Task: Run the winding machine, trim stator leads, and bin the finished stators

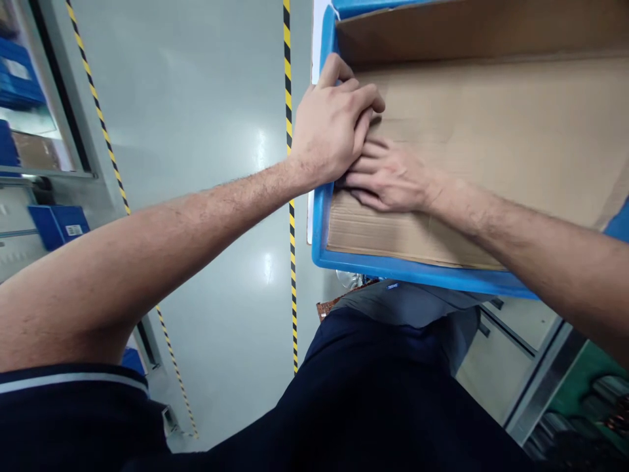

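A blue plastic bin (pixel 322 226) holds a brown cardboard liner (pixel 491 131) that covers its floor and stands up along the far wall. At the bin's left end, my left hand (pixel 334 124) reaches over the rim with bent fingers closed at the liner's edge; its fingertips are partly hidden. Just below and to the right, my right hand (pixel 393 174) lies against the cardboard, fingers stretched toward the left wall and tips tucked under my left hand. The two hands touch. Where the cardboard meets the left wall is mostly covered by them.
Grey floor (pixel 221 262) with yellow-and-black tape lines (pixel 293 262) lies to the left. Shelving with blue bins (pixel 59 226) stands at the far left. My body is close to the bin's near rim. Drawers (pixel 511 328) and a metal-framed green shelf (pixel 570 380) sit at lower right.
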Available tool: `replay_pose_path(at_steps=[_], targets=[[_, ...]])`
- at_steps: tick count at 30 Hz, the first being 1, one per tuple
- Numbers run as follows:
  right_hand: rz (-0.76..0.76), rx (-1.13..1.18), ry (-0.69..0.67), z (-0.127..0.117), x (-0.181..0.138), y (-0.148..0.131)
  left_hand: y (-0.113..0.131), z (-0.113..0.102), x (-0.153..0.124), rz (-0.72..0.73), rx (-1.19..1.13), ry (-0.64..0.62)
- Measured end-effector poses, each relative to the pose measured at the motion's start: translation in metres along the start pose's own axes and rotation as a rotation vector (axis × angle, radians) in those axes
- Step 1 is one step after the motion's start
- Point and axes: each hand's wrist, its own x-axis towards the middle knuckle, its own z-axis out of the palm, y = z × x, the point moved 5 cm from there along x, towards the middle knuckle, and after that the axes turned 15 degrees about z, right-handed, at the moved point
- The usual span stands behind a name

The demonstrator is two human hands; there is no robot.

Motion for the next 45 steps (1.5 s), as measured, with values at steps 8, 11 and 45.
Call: replay_pose_path(at_steps=[8, 11, 45], targets=[[-0.101, -0.164, -0.041, 0.008, -0.004, -0.025, 0.004, -0.009, 0.000, 0.002, 0.013, 0.026], [-0.141, -0.135, -0.089, 0.023, -0.032, -0.061, 0.004, -0.009, 0.001, -0.024, 0.030, 0.021], [0.345, -0.127, 0.231, -0.005, 0.036, 0.019, -0.017, -0.016, -0.029, -0.096, -0.018, 0.465]])
